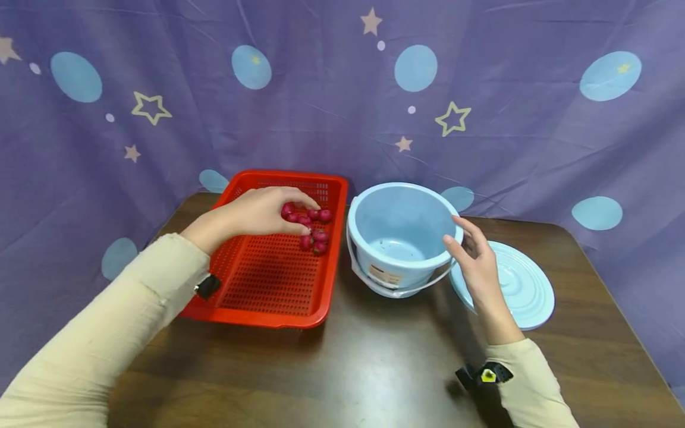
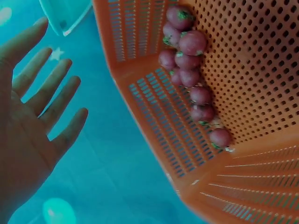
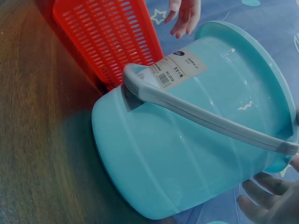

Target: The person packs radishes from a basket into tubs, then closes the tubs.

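Head view: Your left hand [image 1: 262, 211] is poised over the radishes [image 1: 320, 235], thumb and fingers apart. The radishes lie bunched in the basket [image 1: 267, 276], towards its right wall. Your right hand [image 1: 478, 267] is at the near right rim of the bucket [image 1: 401, 214], thumb and fingers parted. Caution: radishes are round and close together; a nudge while pinching one could roll its neighbours. The bucket stands upright; sideways pressure on its rim could slide or tip it towards the lid [image 1: 527, 285], just beside it. The table [image 1: 374, 368] is dark, glossy wood grain, so slippage is possible. A purple cloth [image 1: 332, 119] with stars and discs hangs behind.

Left wrist view: Fingers are spread and the hand holds nothing. The radishes lie along a slotted wall; some show green stubs. Smooth skins may slip if gripped off-centre.

Right wrist view: Fingers are separated beside the bucket; contact cannot be confirmed. The handle [image 3: 210, 116] hangs across the labelled side and could catch a sleeve. Wood shows on one side, patterned cloth on the other.
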The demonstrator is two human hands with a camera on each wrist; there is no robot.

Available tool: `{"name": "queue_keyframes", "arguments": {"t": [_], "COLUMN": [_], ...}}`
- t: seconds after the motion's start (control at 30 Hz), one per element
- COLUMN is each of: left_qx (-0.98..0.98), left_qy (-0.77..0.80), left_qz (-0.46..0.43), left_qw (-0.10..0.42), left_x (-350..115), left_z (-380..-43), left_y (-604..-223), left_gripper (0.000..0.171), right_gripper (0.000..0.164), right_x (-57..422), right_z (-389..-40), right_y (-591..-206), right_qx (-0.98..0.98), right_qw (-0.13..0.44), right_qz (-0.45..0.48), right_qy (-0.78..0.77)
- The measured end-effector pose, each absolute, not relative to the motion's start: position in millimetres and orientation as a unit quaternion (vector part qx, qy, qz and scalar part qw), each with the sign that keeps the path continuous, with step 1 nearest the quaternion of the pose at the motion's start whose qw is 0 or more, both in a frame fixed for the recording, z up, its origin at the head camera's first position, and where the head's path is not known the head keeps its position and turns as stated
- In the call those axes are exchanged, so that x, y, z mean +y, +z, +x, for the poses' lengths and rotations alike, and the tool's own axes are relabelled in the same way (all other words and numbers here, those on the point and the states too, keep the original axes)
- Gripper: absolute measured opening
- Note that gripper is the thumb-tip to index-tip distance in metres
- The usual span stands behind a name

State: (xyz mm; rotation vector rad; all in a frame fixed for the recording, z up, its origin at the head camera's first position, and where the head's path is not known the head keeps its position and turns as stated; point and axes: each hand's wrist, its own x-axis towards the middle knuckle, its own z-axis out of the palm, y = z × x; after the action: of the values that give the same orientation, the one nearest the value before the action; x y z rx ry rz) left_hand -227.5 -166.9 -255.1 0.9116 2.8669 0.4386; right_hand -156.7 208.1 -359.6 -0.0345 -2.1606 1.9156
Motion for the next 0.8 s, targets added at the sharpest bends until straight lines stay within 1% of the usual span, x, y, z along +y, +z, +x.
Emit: {"name": "queue_keyframes", "arguments": {"t": [0.3,0.47,0.7,0.8], "left_qx": [0.937,0.926,0.921,0.92], "left_qy": [0.174,0.215,0.236,0.241], "left_qz": [0.28,0.28,0.262,0.258], "left_qw": [0.114,0.132,0.166,0.173], "left_x": [-174,-173,-174,-175], "left_z": [-252,-264,-279,-283], "left_y": [-287,-297,-319,-328], "left_gripper": [0.036,0.03,0.031,0.03], "right_gripper": [0.049,0.049,0.049,0.049], "right_x": [206,206,207,207], "right_z": [-156,-157,-157,-157], "right_y": [-359,-360,-361,-361], "right_qx": [-0.746,-0.746,-0.747,-0.749], "right_qw": [0.128,0.134,0.134,0.136], "right_qz": [-0.012,-0.01,-0.011,-0.005], "right_qy": [0.654,0.652,0.651,0.649]}}
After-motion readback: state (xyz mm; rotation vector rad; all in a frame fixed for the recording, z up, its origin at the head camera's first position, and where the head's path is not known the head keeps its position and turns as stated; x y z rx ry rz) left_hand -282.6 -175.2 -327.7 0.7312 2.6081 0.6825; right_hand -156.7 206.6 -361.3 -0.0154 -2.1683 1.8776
